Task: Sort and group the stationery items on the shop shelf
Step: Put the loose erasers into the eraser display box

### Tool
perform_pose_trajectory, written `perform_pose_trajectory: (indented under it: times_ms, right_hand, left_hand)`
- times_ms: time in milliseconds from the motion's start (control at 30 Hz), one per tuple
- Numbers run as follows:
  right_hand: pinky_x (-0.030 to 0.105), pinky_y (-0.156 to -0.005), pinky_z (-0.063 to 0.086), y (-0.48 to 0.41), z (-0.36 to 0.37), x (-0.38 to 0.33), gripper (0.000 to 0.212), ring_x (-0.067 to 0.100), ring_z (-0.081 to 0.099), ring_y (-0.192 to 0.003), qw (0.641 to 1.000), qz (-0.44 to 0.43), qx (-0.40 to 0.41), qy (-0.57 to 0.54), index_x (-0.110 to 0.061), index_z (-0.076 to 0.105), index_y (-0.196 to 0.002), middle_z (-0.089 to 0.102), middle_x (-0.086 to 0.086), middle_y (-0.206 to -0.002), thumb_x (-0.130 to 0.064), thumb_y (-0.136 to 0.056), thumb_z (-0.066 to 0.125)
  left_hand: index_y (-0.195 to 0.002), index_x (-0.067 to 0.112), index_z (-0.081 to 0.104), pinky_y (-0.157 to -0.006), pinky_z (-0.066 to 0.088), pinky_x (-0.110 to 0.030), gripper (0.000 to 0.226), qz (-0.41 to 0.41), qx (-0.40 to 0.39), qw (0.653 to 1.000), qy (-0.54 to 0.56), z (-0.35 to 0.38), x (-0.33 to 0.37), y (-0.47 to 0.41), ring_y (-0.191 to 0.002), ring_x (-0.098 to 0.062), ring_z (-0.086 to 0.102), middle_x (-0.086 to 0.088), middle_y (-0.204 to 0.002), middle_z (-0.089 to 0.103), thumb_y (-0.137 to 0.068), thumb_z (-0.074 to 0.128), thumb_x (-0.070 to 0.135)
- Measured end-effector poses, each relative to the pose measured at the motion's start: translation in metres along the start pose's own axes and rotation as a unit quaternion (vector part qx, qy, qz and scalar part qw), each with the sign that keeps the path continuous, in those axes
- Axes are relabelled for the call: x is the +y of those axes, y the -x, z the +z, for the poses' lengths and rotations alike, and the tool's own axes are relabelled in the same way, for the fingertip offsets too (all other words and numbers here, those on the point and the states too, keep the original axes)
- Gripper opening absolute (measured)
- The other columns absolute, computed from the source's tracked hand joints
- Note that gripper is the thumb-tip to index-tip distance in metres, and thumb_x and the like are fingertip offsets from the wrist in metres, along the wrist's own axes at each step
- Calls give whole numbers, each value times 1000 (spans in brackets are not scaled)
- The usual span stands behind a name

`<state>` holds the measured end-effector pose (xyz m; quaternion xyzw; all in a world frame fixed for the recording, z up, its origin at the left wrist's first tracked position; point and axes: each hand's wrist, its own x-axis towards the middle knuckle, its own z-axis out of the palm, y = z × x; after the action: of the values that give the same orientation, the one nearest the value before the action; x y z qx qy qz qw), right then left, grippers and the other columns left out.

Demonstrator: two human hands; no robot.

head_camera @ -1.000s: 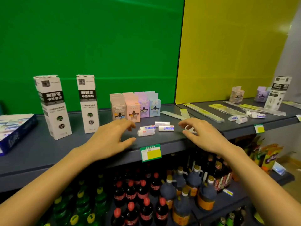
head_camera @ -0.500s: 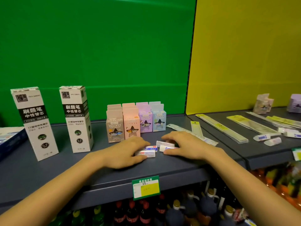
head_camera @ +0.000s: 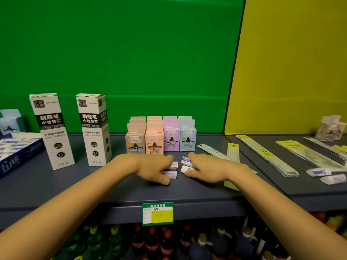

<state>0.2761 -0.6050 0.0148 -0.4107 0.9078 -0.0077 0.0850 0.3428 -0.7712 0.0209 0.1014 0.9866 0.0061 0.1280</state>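
Four small erasers [head_camera: 170, 174] sit mid-shelf, a little behind the front lip of the grey shelf [head_camera: 112, 186], where a green price label [head_camera: 157, 213] hangs above rows of bottles [head_camera: 165, 244]. The left hand [head_camera: 153, 168] curls fingers and thumb round two of them. The right hand [head_camera: 205, 169] clasps the other two the same way.

Two slick wrapped pieces per hand is a loose hold, I judge. One could squirt out on the lift, skip over the lip and drop among the bottles. The right wrist lies over a yellow-topped flat sleeve [head_camera: 232, 152], so a sideways drag may sweep it toward the edge. Both sets of knuckles are just in front of the pastel boxes [head_camera: 161, 139], which stand in tight rows. A forward nudge could topple several at once.

At the left an open blue tray [head_camera: 20, 156] holds rows of wrapped pieces, seemingly erasers, though they are blurred. Two tall white boxes [head_camera: 51, 130] stand shut, their contents hidden. The pastel boxes have star windows, too small to read. On the right, clear sleeves [head_camera: 266, 154] hold long flat items, with loose erasers [head_camera: 317, 172] beside them.
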Motion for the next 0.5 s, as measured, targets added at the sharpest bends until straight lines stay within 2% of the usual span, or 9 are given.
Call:
perform_pose_trajectory:
  times_ms: [67, 167, 300, 367, 433, 500]
  right_hand:
    - [32, -74, 35, 1, 1, 1, 36, 23, 44, -86, 1000, -3, 4, -7, -7, 38, -111, 53, 19, -119, -39, -94, 42]
    - [31, -74, 33, 4, 4, 3, 30, 22, 42, -86, 999, -16, 19, -21, -10, 38, -105, 52, 18, -117, -38, -95, 42]
    - [34, -78, 37, 10, 7, 8, 26, 21, 43, -88, 995, -39, 67, -68, -13, 40, -102, 49, 10, -105, -38, -94, 42]
    - [32, -73, 34, 12, 9, 8, 22, 20, 42, -82, 991, -48, 89, -88, -19, 34, -89, 42, -1, -87, -39, -95, 40]
    - [30, -62, 30, 14, 10, 5, 26, 18, 41, -71, 986, -59, 113, -108, -24, 30, -78, 37, -8, -75, -41, -94, 40]
    - [24, -55, 29, 14, 13, 1, 25, 11, 40, -65, 978, -78, 133, -143, -22, 33, -82, 40, -9, -74, -42, -95, 40]
  left_hand:
    - [-91, 13, 29, -70, 35, -34, 29, 0, 14, 1000, 12, 2, 0, 3, -77, -21, 39, -12, -90, 46, -89, 52, 30]
    - [-96, 10, 34, -72, 36, -33, 24, 7, 48, 997, 57, 6, -1, 8, -78, -18, 40, -9, -89, 45, -90, 51, 26]
    - [-86, 20, 40, -72, 37, -26, 15, 1, 91, 975, 203, 9, -5, 22, -74, -12, 42, 3, -82, 46, -90, 54, 26]
    - [-85, 21, 42, -72, 38, -23, 14, -12, 118, 957, 264, 11, -6, 30, -73, -9, 43, 4, -82, 48, -88, 55, 28]
    - [-92, 15, 46, -68, 38, -16, 10, -23, 147, 937, 318, 14, -5, 40, -72, -7, 43, 3, -82, 49, -91, 53, 22]
    - [-100, 5, 49, -65, 38, -15, 17, -39, 182, 918, 351, 18, -5, 51, -73, -9, 43, -1, -84, 50, -92, 51, 19]
